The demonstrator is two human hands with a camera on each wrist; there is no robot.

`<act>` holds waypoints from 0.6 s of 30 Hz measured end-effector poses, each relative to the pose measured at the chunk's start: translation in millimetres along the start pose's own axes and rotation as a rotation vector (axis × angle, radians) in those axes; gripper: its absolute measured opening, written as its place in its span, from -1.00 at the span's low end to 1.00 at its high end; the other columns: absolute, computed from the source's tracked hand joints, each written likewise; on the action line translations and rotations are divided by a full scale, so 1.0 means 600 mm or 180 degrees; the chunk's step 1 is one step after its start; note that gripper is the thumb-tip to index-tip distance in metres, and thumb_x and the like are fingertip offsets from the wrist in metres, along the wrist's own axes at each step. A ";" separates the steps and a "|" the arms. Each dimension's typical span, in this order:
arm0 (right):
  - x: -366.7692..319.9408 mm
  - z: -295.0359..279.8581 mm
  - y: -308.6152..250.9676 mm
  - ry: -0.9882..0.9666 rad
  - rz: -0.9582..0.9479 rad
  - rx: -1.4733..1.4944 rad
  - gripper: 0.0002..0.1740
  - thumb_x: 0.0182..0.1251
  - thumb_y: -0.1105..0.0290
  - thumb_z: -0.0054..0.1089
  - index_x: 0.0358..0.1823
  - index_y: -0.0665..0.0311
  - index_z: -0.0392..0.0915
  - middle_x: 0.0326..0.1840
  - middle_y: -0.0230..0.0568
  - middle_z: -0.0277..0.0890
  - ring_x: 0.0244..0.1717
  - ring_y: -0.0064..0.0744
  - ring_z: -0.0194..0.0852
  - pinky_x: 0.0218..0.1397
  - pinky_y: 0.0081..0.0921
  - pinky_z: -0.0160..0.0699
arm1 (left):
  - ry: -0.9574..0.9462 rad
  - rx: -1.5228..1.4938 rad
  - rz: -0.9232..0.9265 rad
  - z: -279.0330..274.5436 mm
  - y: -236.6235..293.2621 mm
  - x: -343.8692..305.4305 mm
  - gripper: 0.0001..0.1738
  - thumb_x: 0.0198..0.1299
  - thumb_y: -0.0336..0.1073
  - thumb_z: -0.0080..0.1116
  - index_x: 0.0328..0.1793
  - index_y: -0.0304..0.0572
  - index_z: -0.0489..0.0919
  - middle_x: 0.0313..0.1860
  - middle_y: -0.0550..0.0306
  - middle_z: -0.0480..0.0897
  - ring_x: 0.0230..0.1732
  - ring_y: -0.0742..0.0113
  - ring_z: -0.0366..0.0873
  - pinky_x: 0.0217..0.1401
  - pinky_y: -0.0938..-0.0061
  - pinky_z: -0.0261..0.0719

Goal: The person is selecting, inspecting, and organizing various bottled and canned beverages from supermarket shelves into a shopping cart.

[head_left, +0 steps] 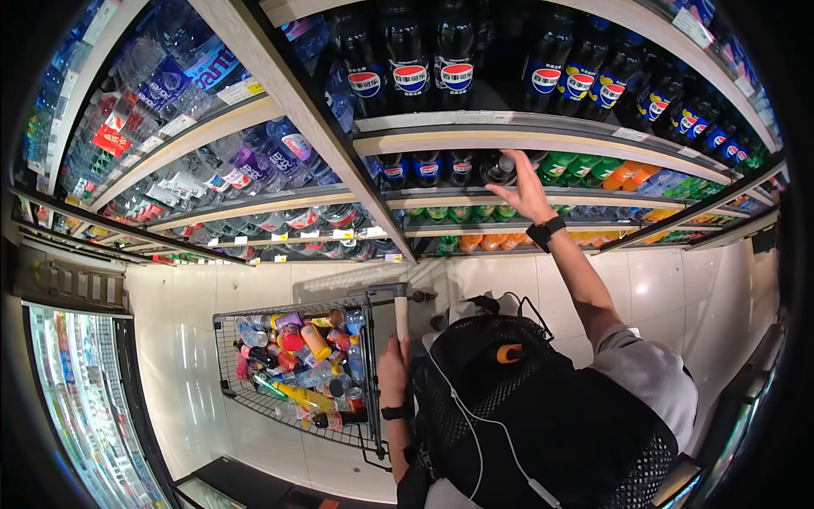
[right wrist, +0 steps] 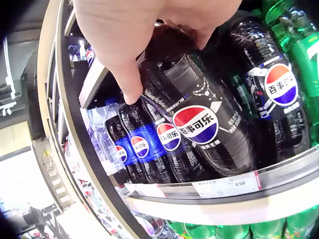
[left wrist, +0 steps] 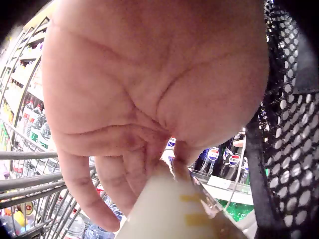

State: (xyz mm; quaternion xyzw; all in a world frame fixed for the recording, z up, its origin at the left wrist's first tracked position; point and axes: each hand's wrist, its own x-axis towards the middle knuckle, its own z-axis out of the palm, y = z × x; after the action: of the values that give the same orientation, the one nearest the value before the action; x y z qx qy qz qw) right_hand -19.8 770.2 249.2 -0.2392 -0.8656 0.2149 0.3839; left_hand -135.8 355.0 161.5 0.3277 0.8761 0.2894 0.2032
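Note:
My right hand (head_left: 527, 197) reaches into a shelf and holds a dark Pepsi bottle (right wrist: 199, 117) by its top. In the right wrist view the bottle leans, its base close behind the shelf's front rail. The thumb lies along one side of the neck; the cap is hidden under the hand. My left hand (head_left: 393, 373) grips the pale handle (head_left: 402, 318) of a shopping cart. Up close in the left wrist view, the handle (left wrist: 167, 211) runs between thumb and fingers. The wire cart (head_left: 288, 422) carries a pile of bottles, cans and jars.
More Pepsi bottles (head_left: 456, 64) line the shelf above. Green bottles (head_left: 578, 166) stand right of the held bottle. A wooden upright (head_left: 292, 93) divides the shelving. A black mesh bag (head_left: 543, 407) hangs against the body. A lit cooler (head_left: 76, 382) stands at the left.

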 end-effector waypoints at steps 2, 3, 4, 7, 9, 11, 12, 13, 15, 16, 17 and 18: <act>0.005 0.005 0.015 0.0096 -0.0066 -0.0177 -0.11 -0.05 0.27 0.52 0.30 0.33 0.22 0.26 0.07 0.28 0.29 0.14 0.21 0.30 -0.18 0.29 | -0.0011 -0.0031 0.0015 0.006 -0.005 0.004 -0.61 0.42 -0.01 -0.10 -0.17 -0.22 0.47 -0.37 -0.33 0.60 -0.30 -0.39 0.53 -0.38 -0.15 0.42; 0.006 0.006 0.017 0.0087 -0.0059 -0.0173 -0.11 -0.05 0.27 0.52 0.30 0.33 0.22 0.26 0.07 0.28 0.29 0.14 0.21 0.30 -0.18 0.29 | -0.0016 -0.0064 0.0040 0.009 -0.005 0.005 -0.61 0.42 -0.01 -0.10 -0.17 -0.22 0.47 -0.37 -0.33 0.60 -0.30 -0.39 0.53 -0.38 -0.15 0.43; 0.008 0.007 0.018 0.0123 -0.0098 -0.0406 -0.09 -0.06 0.26 0.53 0.31 0.34 0.21 0.28 0.08 0.26 0.30 0.15 0.19 0.31 -0.17 0.27 | -0.0023 -0.0062 0.0029 0.012 -0.004 0.006 -0.61 0.42 -0.01 -0.10 -0.17 -0.22 0.47 -0.37 -0.33 0.60 -0.30 -0.39 0.53 -0.38 -0.15 0.43; 0.009 0.007 0.036 0.0091 -0.0188 -0.0647 -0.03 -0.08 0.25 0.54 0.35 0.37 0.17 0.34 0.09 0.18 0.33 0.17 0.12 0.32 -0.12 0.23 | -0.0038 -0.0019 -0.0012 0.023 0.005 0.007 -0.61 0.42 -0.01 -0.10 -0.16 -0.22 0.47 -0.36 -0.34 0.60 -0.29 -0.39 0.53 -0.37 -0.15 0.43; 0.007 0.007 0.039 0.0105 -0.0111 -0.0520 -0.04 -0.07 0.25 0.53 0.34 0.39 0.17 0.32 0.13 0.21 0.29 0.19 0.16 0.32 -0.11 0.23 | -0.0008 -0.0026 -0.0039 0.029 0.010 0.004 -0.61 0.43 -0.01 -0.11 -0.17 -0.23 0.47 -0.36 -0.34 0.60 -0.29 -0.39 0.53 -0.37 -0.14 0.44; 0.002 0.003 0.043 0.0137 0.0066 -0.0528 -0.05 -0.06 0.25 0.53 0.33 0.40 0.18 0.30 0.16 0.24 0.28 0.21 0.17 0.32 -0.11 0.22 | -0.0030 -0.0043 -0.0050 0.031 0.012 -0.001 -0.61 0.43 -0.02 -0.11 -0.17 -0.23 0.47 -0.37 -0.34 0.59 -0.30 -0.39 0.53 -0.37 -0.14 0.43; 0.000 0.001 0.045 0.0174 0.0238 -0.0538 -0.07 -0.05 0.25 0.52 0.32 0.41 0.18 0.28 0.18 0.26 0.27 0.22 0.18 0.32 -0.11 0.22 | -0.0048 -0.0061 -0.0054 0.031 0.012 -0.004 -0.60 0.43 -0.02 -0.12 -0.17 -0.24 0.47 -0.37 -0.34 0.59 -0.30 -0.39 0.53 -0.37 -0.14 0.43; -0.001 0.003 0.051 0.0168 0.0242 -0.0537 -0.07 -0.05 0.25 0.52 0.32 0.41 0.18 0.28 0.18 0.26 0.27 0.22 0.18 0.32 -0.11 0.22 | -0.0052 -0.0060 -0.0060 0.031 0.011 -0.005 -0.60 0.43 -0.02 -0.12 -0.17 -0.24 0.47 -0.37 -0.34 0.59 -0.30 -0.39 0.53 -0.37 -0.14 0.43; 0.006 0.010 0.064 0.0180 0.0443 -0.0560 -0.09 -0.03 0.23 0.52 0.31 0.41 0.18 0.24 0.21 0.30 0.26 0.24 0.19 0.32 -0.10 0.21 | 0.0050 -0.0084 0.0046 0.032 0.010 -0.003 -0.61 0.43 -0.04 -0.12 -0.19 -0.26 0.47 -0.40 -0.33 0.59 -0.33 -0.39 0.53 -0.39 -0.13 0.42; 0.010 0.011 0.071 0.0158 0.0377 -0.0701 -0.11 0.00 0.19 0.50 0.29 0.42 0.21 0.22 0.22 0.33 0.24 0.26 0.22 0.29 -0.09 0.25 | 0.0046 -0.0083 0.0040 0.033 0.009 -0.002 -0.61 0.43 -0.04 -0.12 -0.19 -0.26 0.47 -0.40 -0.33 0.59 -0.33 -0.39 0.53 -0.39 -0.13 0.42; 0.017 0.013 0.079 0.0152 0.0381 -0.0700 -0.11 0.00 0.19 0.50 0.29 0.42 0.21 0.22 0.22 0.33 0.24 0.26 0.22 0.29 -0.09 0.25 | 0.0048 -0.0086 0.0041 0.035 0.010 0.000 -0.61 0.43 -0.04 -0.12 -0.19 -0.26 0.47 -0.41 -0.34 0.58 -0.34 -0.39 0.53 -0.40 -0.13 0.42; 0.023 0.015 0.089 0.0077 0.0334 -0.0841 -0.13 0.01 0.17 0.49 0.27 0.43 0.24 0.20 0.23 0.35 0.21 0.28 0.25 0.26 -0.08 0.27 | 0.0051 -0.0090 0.0042 0.039 0.010 0.004 -0.61 0.43 -0.05 -0.11 -0.20 -0.27 0.47 -0.41 -0.34 0.58 -0.35 -0.38 0.53 -0.40 -0.12 0.41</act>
State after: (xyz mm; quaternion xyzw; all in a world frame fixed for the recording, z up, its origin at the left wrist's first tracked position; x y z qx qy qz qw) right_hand -21.6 818.9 221.7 -0.3352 -0.8679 0.1160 0.3477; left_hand -121.8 368.8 147.4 0.3282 0.8714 0.3056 0.1989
